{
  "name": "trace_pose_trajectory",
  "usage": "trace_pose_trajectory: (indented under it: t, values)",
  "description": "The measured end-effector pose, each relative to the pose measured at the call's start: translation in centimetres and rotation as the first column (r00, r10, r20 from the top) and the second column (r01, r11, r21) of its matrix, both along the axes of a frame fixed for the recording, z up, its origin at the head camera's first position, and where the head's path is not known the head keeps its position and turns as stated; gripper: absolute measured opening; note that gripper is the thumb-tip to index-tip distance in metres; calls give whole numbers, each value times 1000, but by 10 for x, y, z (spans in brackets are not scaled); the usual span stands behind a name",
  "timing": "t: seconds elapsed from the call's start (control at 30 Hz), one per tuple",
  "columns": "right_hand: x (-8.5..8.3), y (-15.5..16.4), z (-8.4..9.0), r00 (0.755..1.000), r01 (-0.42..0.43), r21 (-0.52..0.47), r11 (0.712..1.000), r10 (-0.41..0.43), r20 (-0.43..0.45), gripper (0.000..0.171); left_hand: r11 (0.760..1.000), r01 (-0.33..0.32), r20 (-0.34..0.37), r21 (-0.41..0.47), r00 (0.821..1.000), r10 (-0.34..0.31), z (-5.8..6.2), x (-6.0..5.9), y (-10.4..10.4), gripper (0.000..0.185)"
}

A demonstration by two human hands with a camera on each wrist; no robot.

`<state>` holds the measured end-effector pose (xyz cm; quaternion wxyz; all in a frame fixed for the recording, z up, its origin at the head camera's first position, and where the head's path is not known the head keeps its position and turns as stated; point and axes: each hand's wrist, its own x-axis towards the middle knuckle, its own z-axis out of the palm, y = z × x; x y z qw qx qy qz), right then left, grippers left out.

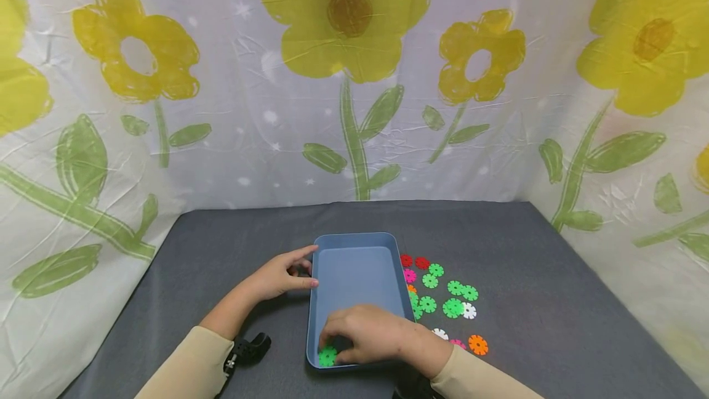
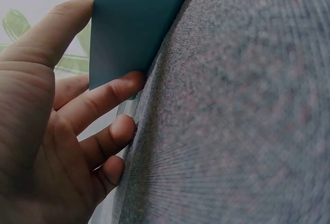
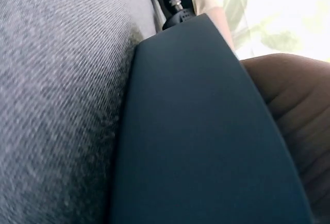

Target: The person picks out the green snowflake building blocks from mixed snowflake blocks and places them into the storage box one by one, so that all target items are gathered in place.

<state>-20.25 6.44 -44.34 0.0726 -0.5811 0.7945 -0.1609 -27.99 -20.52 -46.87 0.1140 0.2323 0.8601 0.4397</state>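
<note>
A blue rectangular tray (image 1: 357, 276) stands on the dark cloth. My left hand (image 1: 279, 274) is at its left side, thumb and index fingertip at the rim; in the left wrist view, other fingers lie loosely bent by the tray's outer wall (image 2: 136, 23). Over the tray's near left corner reaches my right hand (image 1: 368, 332), fingers bent down. It pinches a green notched plastic disc (image 1: 327, 357) by its edges between thumb and fingertips, low at the tray floor. In the right wrist view, the tray wall (image 3: 201, 131) hides the fingertips, and only the back of the hand shows.
Right of the tray lie several loose notched discs: green ones (image 1: 453, 308), red ones (image 1: 422, 263), an orange one (image 1: 478, 345), a white one (image 1: 469, 311) and pink ones (image 1: 410, 276). Some are partly hidden by the tray edge and right forearm. A flower-printed curtain (image 1: 238, 159) hangs behind the table.
</note>
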Motion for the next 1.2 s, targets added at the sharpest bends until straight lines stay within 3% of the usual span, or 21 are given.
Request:
trace_pose_trajectory:
  t: [0.3,0.57,0.77,0.93,1.07,1.2]
  values:
    - [-2,4,10,997,-44,-48,998,46,57,23,1000,-6,-3,-6,1000,6,2,0,1,87]
    - [-12,26,39,996,88,-172,981,-87,15,17,1000,-6,-16,-7,1000,6,2,0,2,87]
    - [-22,51,58,977,180,-308,934,-207,-59,18,1000,-3,-4,-3,1000,3,1,0,1,86]
    - [-37,77,68,952,261,-388,884,-303,-49,19,1000,3,1,0,1000,-3,1,0,0,87]
    - [-51,100,71,914,367,-422,829,-406,-3,21,1000,3,2,1,1000,-3,1,0,0,88]
    - [-64,124,69,861,479,-427,767,-506,57,21,1000,-2,5,1,1000,2,1,0,1,87]
